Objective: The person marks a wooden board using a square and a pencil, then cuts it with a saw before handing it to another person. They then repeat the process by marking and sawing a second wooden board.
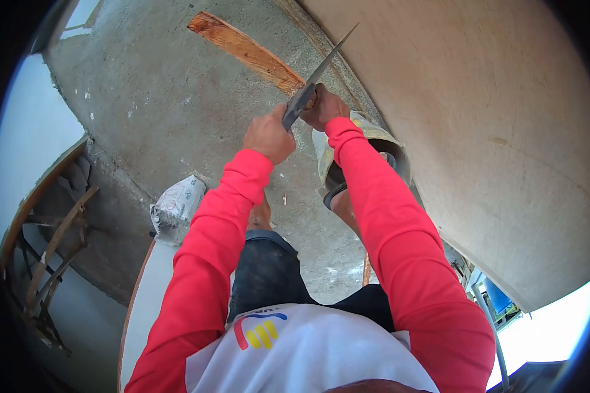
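Observation:
My left hand (269, 136) is closed around the handle end of a handsaw (303, 101), and the handle itself is hidden in the fist. Its tapering grey blade points up and to the right. The blade crosses a reddish-brown wooden board (246, 49) close to the board's near end. Just right of the blade, my right hand (326, 108) grips that near end, with a bit of wood showing by the fingers. The rest of the board reaches away to the upper left over the concrete floor.
Below my right forearm is a pale round container (400, 154), its dark mouth showing. A white bag (178, 202) stands at left, near a tangle of wooden pieces (62, 245). A large plywood panel (485, 124) rises at right. Concrete floor (157, 92) spreads beneath.

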